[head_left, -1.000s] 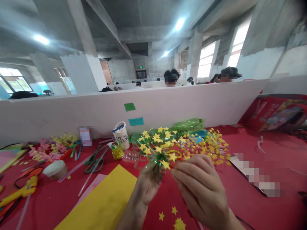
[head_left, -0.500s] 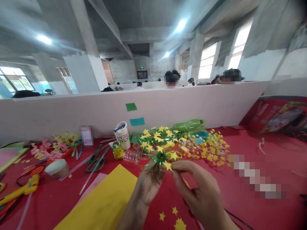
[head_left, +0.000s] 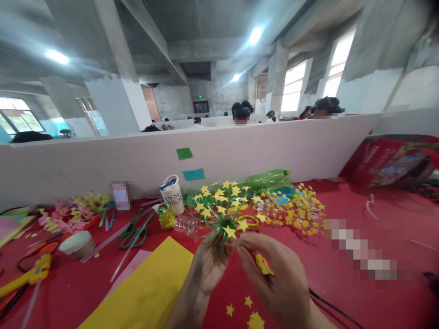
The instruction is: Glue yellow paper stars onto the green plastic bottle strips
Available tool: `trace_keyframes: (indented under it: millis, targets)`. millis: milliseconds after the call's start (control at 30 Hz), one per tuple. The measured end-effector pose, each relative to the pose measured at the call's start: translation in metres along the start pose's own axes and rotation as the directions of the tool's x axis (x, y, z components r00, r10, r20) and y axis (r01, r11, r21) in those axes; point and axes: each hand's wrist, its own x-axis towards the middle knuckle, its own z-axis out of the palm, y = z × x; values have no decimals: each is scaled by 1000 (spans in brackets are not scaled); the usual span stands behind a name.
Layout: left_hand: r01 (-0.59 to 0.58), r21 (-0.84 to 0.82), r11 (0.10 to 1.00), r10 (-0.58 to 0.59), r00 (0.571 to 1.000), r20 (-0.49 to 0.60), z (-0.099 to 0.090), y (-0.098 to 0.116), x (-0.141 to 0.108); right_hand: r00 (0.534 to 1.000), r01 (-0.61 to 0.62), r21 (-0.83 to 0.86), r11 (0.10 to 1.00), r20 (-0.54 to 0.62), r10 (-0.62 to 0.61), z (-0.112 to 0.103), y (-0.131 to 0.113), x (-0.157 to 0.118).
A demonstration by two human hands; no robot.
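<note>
- Left hand (head_left: 210,270) gripped the star spray (head_left: 221,210) by its base, beyond the yellow sheet (head_left: 137,292), probably for steadiness.
- Right hand (head_left: 284,274) curled, fingertips nearly pinched beside it; hold indeterminable.

Concrete hall with bare grey ceiling and beams; bright ceiling lights (head_left: 255,35) shone overhead. Windows (head_left: 294,87) stood at left and right, pillars (head_left: 115,103) part-painted pale. A white partition (head_left: 147,157) crossed behind a red-topped table (head_left: 346,205); a green exit sign (head_left: 200,96) glowed at the far wall.
</note>
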Motion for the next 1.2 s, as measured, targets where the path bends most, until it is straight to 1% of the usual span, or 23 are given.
trace_keyframes:
  millis: [67, 133, 267, 333, 533, 733, 833, 1000, 1133, 1200]
  targets:
    - [8, 13, 1000, -7, 1000, -11, 1, 0, -1, 1000, 17, 16, 1000, 20, -17, 2, -1, -1]
    - [11, 37, 999, -11, 1000, 2, 1, 0, 0, 999, 7, 37, 999, 51, -9, 4, -3, -1]
    - [-37, 81, 996, 32, 997, 72, -2, -1, 3, 996, -51, 65, 997, 79, 46, 4, -4, -1]
    - [-48, 92, 995, 39, 995, 91, -3, -1, 5, 994, -69, 80, 994, 87, 62, 4, -4, 0]
    - [-16, 70, 997, 12, 998, 57, -5, -2, 7, 992, -76, 112, 991, 110, 64, 5, -3, 0]
    - [-47, 76, 996, 39, 993, 110, -6, 0, 8, 988, -120, 162, 979, 113, 102, 6, -3, 2]
    - [-51, 61, 997, 43, 992, 116, -6, 0, 6, 988, -128, 192, 973, 109, 109, 4, -4, 5]
    - [-72, 19, 997, 70, 991, 112, -3, 1, 2, 987, -126, 280, 952, 132, 92, 1, -5, 9]
    - [-39, 10, 999, 38, 997, 70, -3, 2, 1, 993, -95, 285, 954, 100, 69, 0, -6, 9]
    - [-53, 19, 998, 52, 997, 52, -3, 2, 0, 992, -102, 279, 955, 101, 76, 0, -7, 9]
